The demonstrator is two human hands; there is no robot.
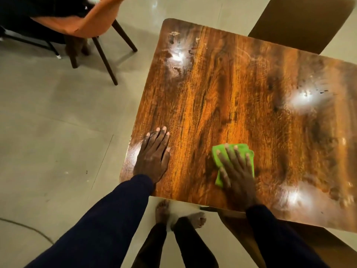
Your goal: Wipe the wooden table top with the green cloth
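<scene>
The wooden table top (231,89) fills the middle and right of the head view, glossy, with smeared wet patches and bright light reflections. A folded green cloth (219,151) lies on it near the front edge. My right hand (234,171) presses flat on the cloth with fingers spread, covering most of it. My left hand (154,153) rests flat on the bare wood near the table's left front corner, fingers apart and holding nothing. Both arms wear dark sleeves.
An orange chair (85,20) with dark wooden legs stands on the tiled floor at the upper left. A brown chair (301,22) sits beyond the table's far edge, and another chair seat (313,242) is under the near right edge. My bare feet (179,213) stand below the front edge.
</scene>
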